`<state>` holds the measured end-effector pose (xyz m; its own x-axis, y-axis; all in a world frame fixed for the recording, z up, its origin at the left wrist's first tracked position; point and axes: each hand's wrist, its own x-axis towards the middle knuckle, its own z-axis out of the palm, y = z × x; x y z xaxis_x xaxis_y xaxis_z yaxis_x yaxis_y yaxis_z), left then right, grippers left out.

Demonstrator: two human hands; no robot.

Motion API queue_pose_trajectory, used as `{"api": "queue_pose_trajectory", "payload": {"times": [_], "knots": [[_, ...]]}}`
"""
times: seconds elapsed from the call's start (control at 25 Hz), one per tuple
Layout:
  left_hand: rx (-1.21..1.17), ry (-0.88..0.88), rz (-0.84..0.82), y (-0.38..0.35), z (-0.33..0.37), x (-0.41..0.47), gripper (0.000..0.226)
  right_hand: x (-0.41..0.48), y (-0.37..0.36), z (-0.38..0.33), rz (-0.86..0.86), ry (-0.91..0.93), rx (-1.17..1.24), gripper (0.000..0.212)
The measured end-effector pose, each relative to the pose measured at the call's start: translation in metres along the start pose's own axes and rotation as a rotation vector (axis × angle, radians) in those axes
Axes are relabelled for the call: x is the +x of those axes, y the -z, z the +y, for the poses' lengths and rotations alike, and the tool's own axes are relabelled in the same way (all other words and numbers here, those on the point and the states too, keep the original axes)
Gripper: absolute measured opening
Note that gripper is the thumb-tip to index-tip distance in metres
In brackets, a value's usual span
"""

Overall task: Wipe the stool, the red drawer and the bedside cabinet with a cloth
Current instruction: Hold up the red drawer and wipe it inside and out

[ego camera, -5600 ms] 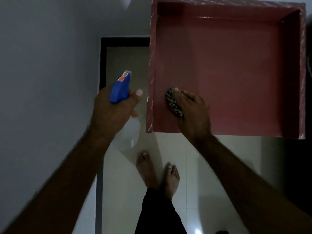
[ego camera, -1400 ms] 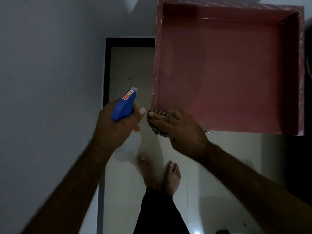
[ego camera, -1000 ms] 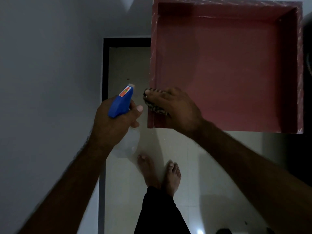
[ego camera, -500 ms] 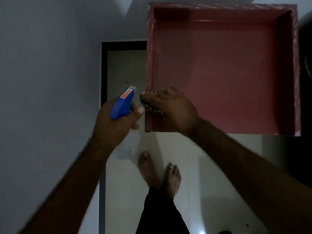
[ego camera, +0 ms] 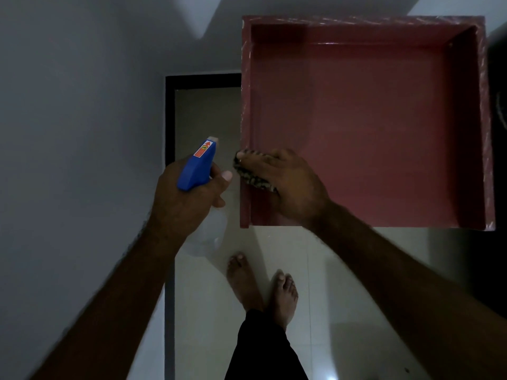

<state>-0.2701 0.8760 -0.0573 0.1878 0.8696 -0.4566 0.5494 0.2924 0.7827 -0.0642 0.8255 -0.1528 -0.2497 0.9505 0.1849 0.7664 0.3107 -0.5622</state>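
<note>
A blue-topped spray bottle (ego camera: 198, 165) is hanging over pale floor tiles (ego camera: 343, 283), nozzle pointing away. Two bare feet (ego camera: 244, 283) are standing together, close beside a grey wall (ego camera: 68, 133).

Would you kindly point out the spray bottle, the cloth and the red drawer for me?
spray bottle (ego camera: 196, 171): head view, blue trigger head.
cloth (ego camera: 254, 180): head view, exposed patterned fold.
red drawer (ego camera: 370, 133): head view, bare inner floor.
</note>
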Motion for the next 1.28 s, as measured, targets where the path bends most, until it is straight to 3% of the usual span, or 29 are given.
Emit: {"api": "queue_pose_trajectory", "payload": {"times": [0.12,0.24,0.36,0.56,0.72,0.88,1.04,1.28], "knots": [[-0.004,-0.008,0.004,0.006,0.003,0.005,0.013,0.008,-0.002,0.003,0.021,-0.047,-0.013,0.069],[-0.002,0.002,-0.01,0.01,0.001,0.01,0.015,-0.007,0.001,-0.007,-0.014,0.005,0.03,0.059],[0.007,-0.02,-0.019,0.013,0.003,0.013,0.018,-0.017,0.005,-0.014,-0.084,0.001,0.026,0.065],[0.017,-0.03,-0.04,0.013,0.01,0.017,0.017,0.012,0.004,-0.002,-0.027,-0.089,-0.041,0.077],[0.021,-0.021,-0.029,0.011,0.012,0.022,0.015,0.016,0.004,-0.006,-0.052,-0.079,-0.026,0.068],[-0.01,0.007,-0.015,0.008,0.016,0.024,0.014,0.004,0.016,-0.006,-0.162,-0.035,-0.02,0.078],[0.005,0.007,0.001,0.002,0.016,0.025,0.015,0.029,0.018,0.003,-0.036,-0.126,-0.028,0.063],[-0.016,-0.003,0.017,0.001,0.017,0.023,0.013,0.019,0.012,0.001,-0.133,-0.026,-0.001,0.063]]}}
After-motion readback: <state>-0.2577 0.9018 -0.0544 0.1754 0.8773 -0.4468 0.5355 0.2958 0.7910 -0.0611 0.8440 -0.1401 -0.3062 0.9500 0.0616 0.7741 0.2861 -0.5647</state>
